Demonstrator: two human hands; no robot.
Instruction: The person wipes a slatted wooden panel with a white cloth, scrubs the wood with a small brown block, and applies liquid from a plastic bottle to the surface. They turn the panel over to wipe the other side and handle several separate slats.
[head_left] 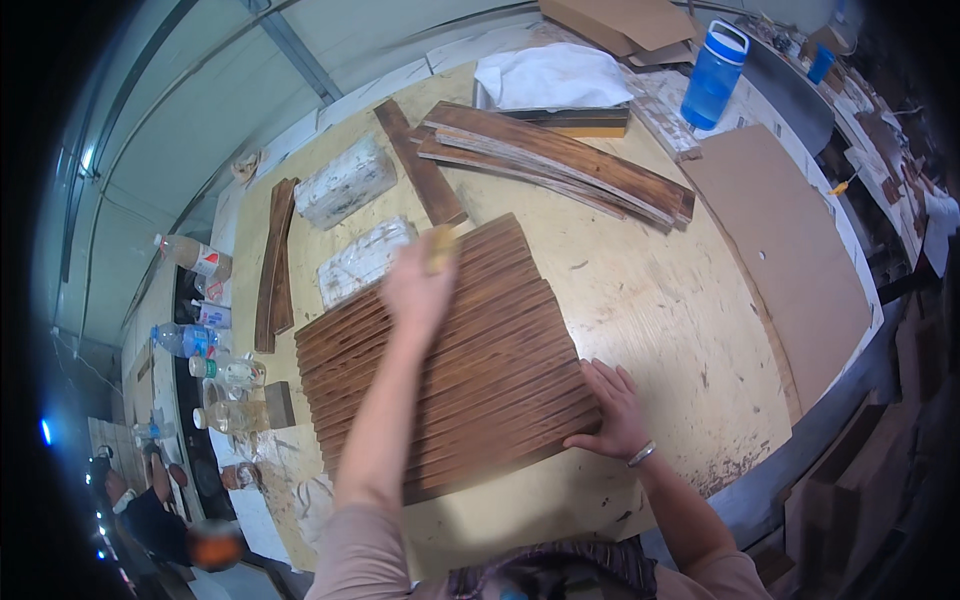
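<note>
A wide set of dark brown wooden slats [480,370], laid side by side with staggered ends, lies in front of me on the table. My left hand [415,285], slightly blurred, is over the slats' far part and closed around a small yellow pad [440,248], perhaps a sponge. Against the right ends of the slats rests my right hand [612,412], its fingers outstretched and thumb apart, gripping nothing. Just beyond the left hand are two white-wrapped blocks [345,182], the nearer one [362,262] touching or close to the slats.
More brown boards [560,165] are stacked at the back, with a single board [420,165] beside them and narrow strips [275,265] at left. Several plastic bottles [190,340] line the left edge. A blue bottle [714,80] and cardboard [785,250] are at right. Another person [160,510] appears far left.
</note>
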